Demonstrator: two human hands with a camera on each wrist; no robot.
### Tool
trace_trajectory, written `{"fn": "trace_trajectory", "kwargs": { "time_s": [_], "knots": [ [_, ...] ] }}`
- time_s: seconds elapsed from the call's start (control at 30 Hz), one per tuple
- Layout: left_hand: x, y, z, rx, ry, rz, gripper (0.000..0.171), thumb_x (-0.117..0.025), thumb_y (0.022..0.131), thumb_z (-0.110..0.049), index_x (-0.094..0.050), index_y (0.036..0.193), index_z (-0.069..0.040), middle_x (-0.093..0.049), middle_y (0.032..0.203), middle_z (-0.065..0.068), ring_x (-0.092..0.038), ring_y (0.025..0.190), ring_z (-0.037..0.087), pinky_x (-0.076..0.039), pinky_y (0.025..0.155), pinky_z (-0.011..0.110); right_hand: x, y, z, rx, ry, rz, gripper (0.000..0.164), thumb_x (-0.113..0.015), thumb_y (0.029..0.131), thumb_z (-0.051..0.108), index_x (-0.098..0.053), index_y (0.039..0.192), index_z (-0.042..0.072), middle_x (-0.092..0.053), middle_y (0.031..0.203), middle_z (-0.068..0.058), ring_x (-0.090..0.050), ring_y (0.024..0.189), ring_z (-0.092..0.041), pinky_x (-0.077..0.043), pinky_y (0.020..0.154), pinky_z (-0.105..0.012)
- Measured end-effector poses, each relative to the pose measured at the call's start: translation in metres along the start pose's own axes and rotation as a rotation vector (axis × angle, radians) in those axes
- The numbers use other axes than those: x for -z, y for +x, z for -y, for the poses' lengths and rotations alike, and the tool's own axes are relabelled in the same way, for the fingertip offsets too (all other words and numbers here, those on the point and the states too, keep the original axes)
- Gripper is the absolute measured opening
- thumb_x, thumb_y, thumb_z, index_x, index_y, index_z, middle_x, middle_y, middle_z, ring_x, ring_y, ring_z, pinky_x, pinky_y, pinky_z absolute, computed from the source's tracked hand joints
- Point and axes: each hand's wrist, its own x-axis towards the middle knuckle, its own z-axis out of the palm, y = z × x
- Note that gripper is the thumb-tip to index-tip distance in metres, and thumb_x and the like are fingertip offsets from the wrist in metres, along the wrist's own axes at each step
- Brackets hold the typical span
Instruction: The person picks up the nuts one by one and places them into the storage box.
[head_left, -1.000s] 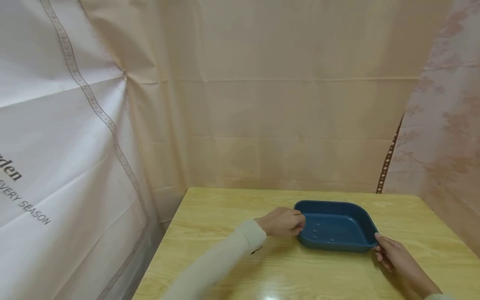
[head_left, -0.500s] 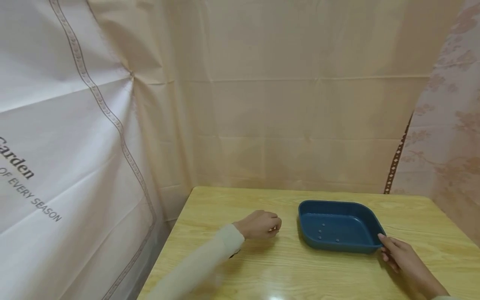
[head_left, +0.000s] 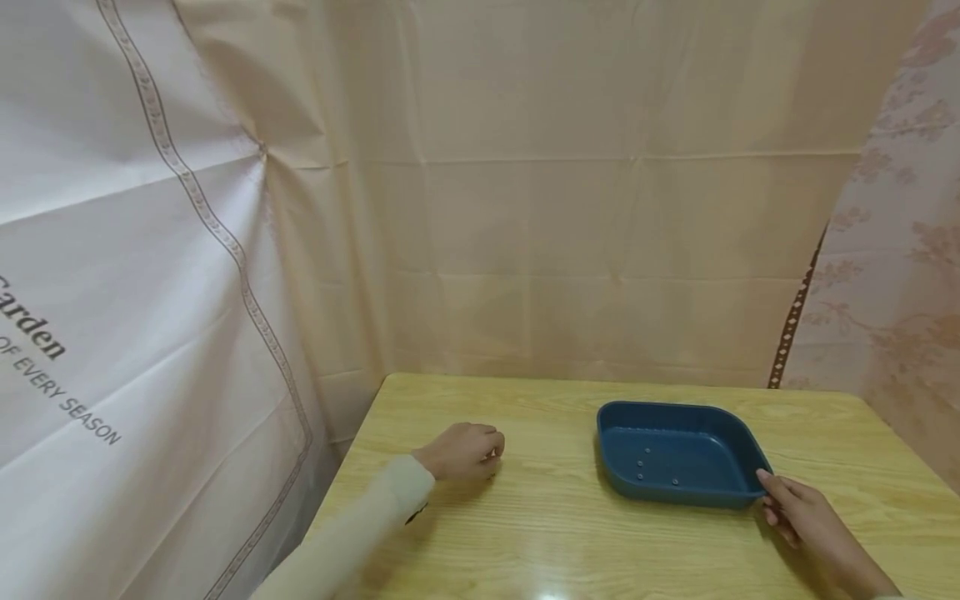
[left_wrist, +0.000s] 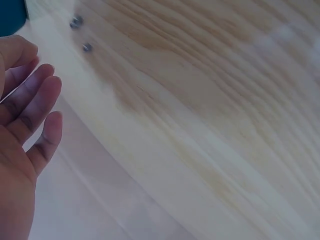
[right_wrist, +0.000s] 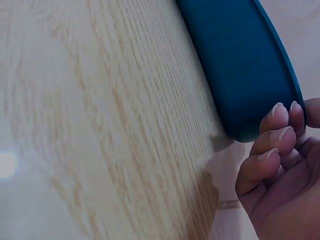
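A dark blue rectangular tray (head_left: 686, 496) stands on the right part of the wooden table, with several tiny metal rings or nuts (head_left: 675, 482) on its floor. My right hand (head_left: 804, 510) pinches the tray's near right corner between thumb and fingers; in the right wrist view the fingers (right_wrist: 274, 119) lie against its outer wall. Left of the tray, my left hand (head_left: 461, 450) hovers low over the table, fingers loosely bent, with nothing visible in them. Small metal pieces (left_wrist: 87, 47) lie on the table beyond its fingertips in the left wrist view; the hand hides them in the head view.
The wood-grain table (head_left: 555, 533) has its far edge close to a beige cloth backdrop (head_left: 525, 250). A white printed cloth (head_left: 150, 333) hangs on the left and a floral one (head_left: 900, 292) on the right.
My left hand has moved left, away from the tray's left side and across the table. The right hand keeps hold of the tray corner. The view has shifted slightly.
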Motion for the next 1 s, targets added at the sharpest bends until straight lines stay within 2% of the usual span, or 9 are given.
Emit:
{"fn": "trace_trajectory", "kwargs": {
  "time_s": [0.2,0.47,0.73,0.83,1.0],
  "knots": [
    [0.0,-0.02,0.011,0.034,0.026,-0.024,0.006,-0.066,0.101,-0.021,-0.069,0.102,-0.016,-0.066,0.095,-0.006,-0.059,0.077,0.001,-0.05,0.068,0.017,0.0,0.0,-0.002,0.016,0.009,-0.004,0.057,-0.034,0.11,0.054,-0.052,0.09,0.003,-0.051,0.074,-0.001,-0.043,0.056,-0.013,-0.044,0.053,-0.033],
    [-0.003,-0.034,0.015,0.048,-0.004,-0.029,0.011,-0.063,0.1,-0.02,-0.069,0.098,-0.011,-0.067,0.094,-0.004,-0.065,0.081,0.007,-0.052,0.07,0.019,0.0,0.002,-0.003,-0.006,0.007,0.002,0.057,-0.035,0.108,0.058,-0.05,0.089,0.006,-0.051,0.074,-0.001,-0.045,0.057,-0.012,-0.044,0.053,-0.032],
    [-0.01,-0.033,0.012,0.04,-0.036,0.011,0.008,-0.066,0.099,-0.015,-0.069,0.106,-0.014,-0.069,0.102,-0.004,-0.066,0.088,0.006,-0.053,0.075,0.019,0.001,0.001,-0.004,0.015,0.044,0.022,0.058,-0.034,0.11,0.055,-0.052,0.09,0.004,-0.051,0.075,-0.002,-0.045,0.057,-0.013,-0.044,0.055,-0.033],
    [-0.011,-0.029,0.01,0.047,-0.031,0.037,0.009,-0.067,0.1,-0.017,-0.07,0.108,-0.016,-0.068,0.104,-0.005,-0.065,0.089,0.005,-0.052,0.076,0.018,0.001,0.002,-0.004,0.007,0.023,0.022,0.057,-0.033,0.11,0.055,-0.051,0.089,0.005,-0.051,0.074,-0.001,-0.044,0.057,-0.013,-0.044,0.054,-0.032],
    [-0.011,-0.024,0.007,0.042,-0.003,0.061,0.003,-0.069,0.1,-0.018,-0.069,0.102,-0.017,-0.066,0.098,-0.007,-0.06,0.084,0.003,-0.05,0.072,0.017,0.0,0.001,-0.003,-0.001,0.009,0.018,0.056,-0.033,0.11,0.054,-0.051,0.089,0.005,-0.05,0.073,-0.001,-0.044,0.056,-0.012,-0.043,0.053,-0.032]
  ]
}}
